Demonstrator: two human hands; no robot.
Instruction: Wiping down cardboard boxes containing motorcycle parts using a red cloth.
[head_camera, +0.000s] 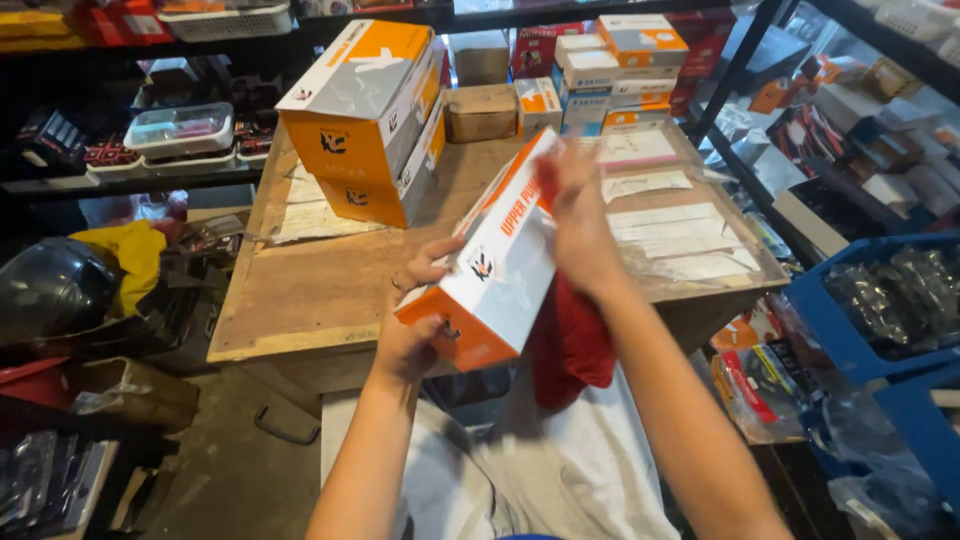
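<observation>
Above the worktop (330, 290) near edge: long white-orange box (500, 265) tilted, left hand (410, 335) fingers wrapped on its lower end, right hand (580, 215) fingers closed on red cloth (570, 340) against it. Risk: one-ended grip; wiping pressure could twist box loose.

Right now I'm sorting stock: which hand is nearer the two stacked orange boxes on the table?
Left. The left hand grips the held box's lower end, below the stacked orange boxes; the right hand is farther right.
</observation>
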